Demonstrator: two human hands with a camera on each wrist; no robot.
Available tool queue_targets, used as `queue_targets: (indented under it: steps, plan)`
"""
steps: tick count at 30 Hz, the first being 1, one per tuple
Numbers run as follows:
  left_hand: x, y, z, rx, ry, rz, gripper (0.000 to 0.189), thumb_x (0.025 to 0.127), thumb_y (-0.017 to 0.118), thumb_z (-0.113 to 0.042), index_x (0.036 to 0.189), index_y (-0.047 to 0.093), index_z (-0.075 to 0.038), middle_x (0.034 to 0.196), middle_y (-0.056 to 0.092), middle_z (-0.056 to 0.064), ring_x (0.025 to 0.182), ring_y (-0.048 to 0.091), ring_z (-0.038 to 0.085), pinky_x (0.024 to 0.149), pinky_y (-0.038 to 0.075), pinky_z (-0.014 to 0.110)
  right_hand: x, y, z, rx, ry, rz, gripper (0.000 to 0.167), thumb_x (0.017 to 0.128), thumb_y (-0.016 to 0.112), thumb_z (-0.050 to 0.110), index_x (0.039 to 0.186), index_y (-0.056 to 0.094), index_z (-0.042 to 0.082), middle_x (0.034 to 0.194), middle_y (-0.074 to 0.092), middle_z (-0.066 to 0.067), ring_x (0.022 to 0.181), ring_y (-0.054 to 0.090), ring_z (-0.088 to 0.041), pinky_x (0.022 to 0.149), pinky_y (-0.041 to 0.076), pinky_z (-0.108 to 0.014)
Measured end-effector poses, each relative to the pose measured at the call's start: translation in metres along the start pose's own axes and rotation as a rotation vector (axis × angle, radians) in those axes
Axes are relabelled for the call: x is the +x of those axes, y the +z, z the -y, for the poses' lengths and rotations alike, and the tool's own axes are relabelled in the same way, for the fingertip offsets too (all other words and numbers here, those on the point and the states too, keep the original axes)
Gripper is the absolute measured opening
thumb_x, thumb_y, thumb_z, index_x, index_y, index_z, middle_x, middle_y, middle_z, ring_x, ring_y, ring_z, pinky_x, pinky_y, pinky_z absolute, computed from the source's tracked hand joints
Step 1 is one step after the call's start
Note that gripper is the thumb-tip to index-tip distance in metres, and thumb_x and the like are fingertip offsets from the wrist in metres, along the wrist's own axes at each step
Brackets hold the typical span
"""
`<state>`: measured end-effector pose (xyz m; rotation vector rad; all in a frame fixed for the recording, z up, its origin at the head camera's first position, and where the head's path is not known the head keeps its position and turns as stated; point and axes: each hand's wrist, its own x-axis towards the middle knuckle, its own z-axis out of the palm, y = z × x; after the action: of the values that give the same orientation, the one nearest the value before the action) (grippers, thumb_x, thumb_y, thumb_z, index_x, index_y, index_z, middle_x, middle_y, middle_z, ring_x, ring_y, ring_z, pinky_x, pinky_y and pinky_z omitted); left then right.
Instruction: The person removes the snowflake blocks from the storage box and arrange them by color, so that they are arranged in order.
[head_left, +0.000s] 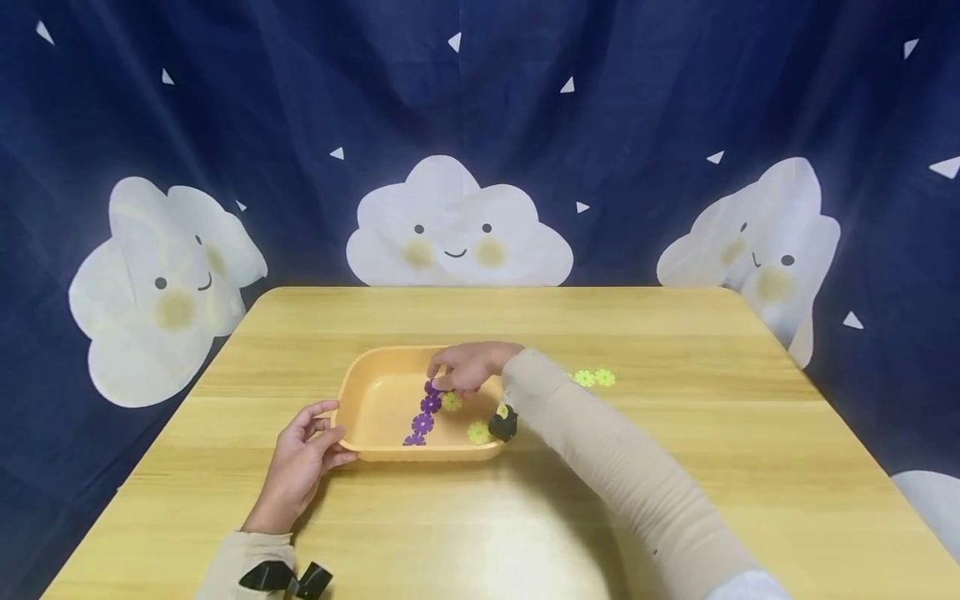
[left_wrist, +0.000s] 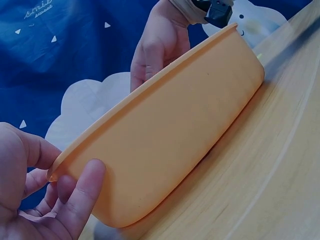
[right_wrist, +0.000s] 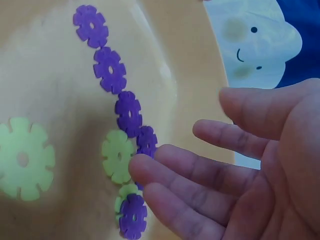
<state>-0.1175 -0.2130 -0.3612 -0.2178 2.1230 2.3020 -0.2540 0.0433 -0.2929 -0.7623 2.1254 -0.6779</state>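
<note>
My left hand (head_left: 294, 467) grips the left rim of a shallow orange plastic tray (head_left: 375, 454), thumb and fingers on its rim and outer wall. Inside it a row of purple flower-shaped plastic discs (head_left: 422, 424) runs from the near wall toward the far side. Yellow-green discs of the same shape (head_left: 477, 432) lie to the right of this row. Over the tray's far part, my right hand (head_left: 468, 367) reaches in from the right. In the right wrist view its fingers are extended and spread, with fingertips (right_wrist: 141, 169) right at the purple and yellow-green discs (right_wrist: 118, 156).
Two light green discs (head_left: 595, 378) lie together on the wooden table (head_left: 675, 333), right of the tray beyond my right forearm. Behind the table hangs a dark blue curtain (head_left: 637, 108) with white smiling clouds. A black strap device (head_left: 503, 422) sits at my right wrist.
</note>
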Motion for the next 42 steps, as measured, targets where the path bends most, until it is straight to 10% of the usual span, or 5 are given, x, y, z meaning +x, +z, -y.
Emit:
queue_targets:
  steps: [10, 17, 26, 42]
  plan:
    - [0.001, -0.001, 0.001, 0.000, 0.004, -0.010, 0.044, 0.093, 0.052, 0.010, 0.134, 0.038, 0.005, 0.094, 0.038, 0.008, 0.063, 0.055, 0.011, 0.062, 0.063, 0.031, 0.004, 0.000, -0.003, -0.053, -0.009, 0.021, 0.043, 0.098, 0.057, 0.017, 0.137, 0.046, 0.006, 0.114, 0.057, -0.006, 0.101, 0.061, -0.022, 0.088, 0.055, -0.030]
    - [0.000, -0.001, -0.002, -0.016, 0.020, -0.021, 0.043, 0.091, 0.052, 0.012, 0.132, 0.040, 0.005, 0.094, 0.039, 0.009, 0.061, 0.057, 0.012, 0.061, 0.063, 0.031, 0.010, -0.004, -0.002, -0.078, -0.043, 0.012, 0.043, 0.095, 0.059, 0.009, 0.136, 0.046, 0.005, 0.093, 0.062, -0.012, 0.058, 0.046, -0.012, 0.066, 0.052, -0.034]
    - [0.001, 0.000, 0.000, -0.027, 0.003, -0.018, 0.044, 0.091, 0.052, 0.012, 0.133, 0.040, 0.005, 0.093, 0.040, 0.009, 0.061, 0.058, 0.012, 0.061, 0.063, 0.030, 0.015, -0.006, -0.010, -0.199, 0.006, -0.019, 0.041, 0.087, 0.070, 0.006, 0.126, 0.058, 0.012, 0.110, 0.059, -0.004, 0.095, 0.058, -0.014, 0.080, 0.054, -0.022]
    - [0.001, -0.001, -0.001, 0.013, -0.008, 0.002, 0.044, 0.094, 0.049, 0.010, 0.136, 0.037, 0.005, 0.097, 0.037, 0.009, 0.065, 0.055, 0.011, 0.065, 0.063, 0.030, 0.020, -0.003, -0.013, -0.195, 0.039, 0.008, 0.046, 0.083, 0.074, 0.000, 0.124, 0.061, 0.014, 0.100, 0.061, -0.005, 0.088, 0.058, -0.014, 0.071, 0.055, -0.019]
